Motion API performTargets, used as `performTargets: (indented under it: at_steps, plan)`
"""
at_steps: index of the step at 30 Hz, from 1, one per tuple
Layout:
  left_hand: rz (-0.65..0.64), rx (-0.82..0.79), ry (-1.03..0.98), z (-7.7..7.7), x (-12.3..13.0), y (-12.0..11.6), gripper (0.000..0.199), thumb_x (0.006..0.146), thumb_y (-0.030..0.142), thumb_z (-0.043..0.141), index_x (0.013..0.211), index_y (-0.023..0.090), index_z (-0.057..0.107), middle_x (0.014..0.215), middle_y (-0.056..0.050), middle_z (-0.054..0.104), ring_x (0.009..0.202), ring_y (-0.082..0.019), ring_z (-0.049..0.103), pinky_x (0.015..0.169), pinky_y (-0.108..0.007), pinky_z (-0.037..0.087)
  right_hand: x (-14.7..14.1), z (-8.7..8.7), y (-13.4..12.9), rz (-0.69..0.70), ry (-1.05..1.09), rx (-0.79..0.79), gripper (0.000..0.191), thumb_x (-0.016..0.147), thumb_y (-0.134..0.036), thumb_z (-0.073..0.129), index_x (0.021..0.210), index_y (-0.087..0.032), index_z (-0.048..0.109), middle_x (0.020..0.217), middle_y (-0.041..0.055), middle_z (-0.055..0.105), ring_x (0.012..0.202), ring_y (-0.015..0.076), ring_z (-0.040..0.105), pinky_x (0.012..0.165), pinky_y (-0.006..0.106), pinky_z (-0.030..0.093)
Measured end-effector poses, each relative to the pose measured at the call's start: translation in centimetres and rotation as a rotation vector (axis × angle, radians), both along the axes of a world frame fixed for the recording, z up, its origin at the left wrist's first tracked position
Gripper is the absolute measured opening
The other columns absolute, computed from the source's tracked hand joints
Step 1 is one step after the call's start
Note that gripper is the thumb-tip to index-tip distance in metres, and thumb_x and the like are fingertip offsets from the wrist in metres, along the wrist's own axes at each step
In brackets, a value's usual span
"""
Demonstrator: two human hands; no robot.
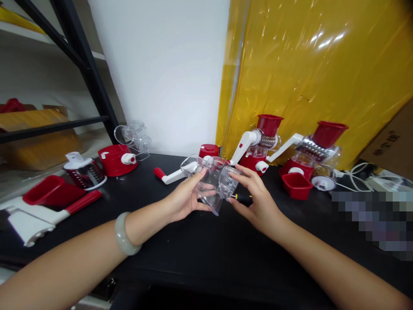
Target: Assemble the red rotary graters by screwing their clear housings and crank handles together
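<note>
A clear plastic grater housing (211,183) is held up above the black table, in the middle of the view. My left hand (183,196), with a pale bangle at the wrist, is closed around its left side, thumb on top and fingers beneath. At its right, round end, my right hand (258,202) grips it between fingertips and thumb. Behind my right fingers lies a screwdriver (244,199) with a black and yellow handle, partly hidden. A white crank with a red grip (174,175) lies just beyond my left hand, and a red base (209,150) stands behind the housing.
Two assembled rotary graters (269,125) (329,135) stand at the back right, near a red cup (297,186) and white cables (358,178). On the left are a red base (114,160), a grater drum (85,172), a red hopper (51,191) and another clear housing (137,137).
</note>
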State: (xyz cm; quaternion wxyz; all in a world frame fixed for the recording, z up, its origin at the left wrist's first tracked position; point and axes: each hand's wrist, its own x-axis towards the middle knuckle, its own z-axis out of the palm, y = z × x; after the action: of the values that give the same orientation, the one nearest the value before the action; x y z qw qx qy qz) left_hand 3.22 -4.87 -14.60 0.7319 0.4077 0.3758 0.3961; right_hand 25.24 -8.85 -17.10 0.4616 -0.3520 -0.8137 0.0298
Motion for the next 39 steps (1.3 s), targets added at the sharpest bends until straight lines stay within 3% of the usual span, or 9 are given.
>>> performTargets:
  at_steps: [11, 27, 39]
  plan:
    - [-0.041, 0.029, 0.005, -0.1, 0.1, 0.0, 0.044, 0.089, 0.057, 0.063, 0.112, 0.019, 0.061, 0.093, -0.008, 0.060, 0.087, -0.024, 0.062, 0.072, -0.049, 0.060, -0.7, -0.3, -0.3, -0.024, -0.030, 0.004, 0.058, 0.090, -0.009, 0.060, 0.140, -0.031, 0.043, 0.150, 0.0142, 0.032, 0.145, 0.0322, 0.038, 0.113, 0.057, 0.045]
    - [-0.037, 0.007, -0.009, -0.4, 0.2, 0.2, 0.040, 0.088, 0.053, 0.067, 0.108, 0.020, 0.063, 0.091, -0.007, 0.061, 0.087, -0.024, 0.064, 0.076, -0.054, 0.059, -1.8, -1.3, -0.1, -0.113, -0.093, 0.065, 0.076, 0.077, -0.001, 0.057, 0.142, -0.029, 0.029, 0.150, 0.0164, 0.021, 0.145, 0.0377, 0.030, 0.112, 0.066, 0.040]
    - [-0.029, -0.017, -0.006, -0.5, 0.3, 0.2, 0.042, 0.086, 0.057, 0.067, 0.103, 0.018, 0.065, 0.093, -0.008, 0.059, 0.092, -0.026, 0.063, 0.078, -0.055, 0.059, -2.0, -1.3, -0.3, -0.126, -0.123, 0.070, 0.077, 0.075, 0.001, 0.056, 0.143, -0.023, 0.026, 0.153, 0.0206, 0.016, 0.147, 0.0396, 0.026, 0.113, 0.065, 0.039]
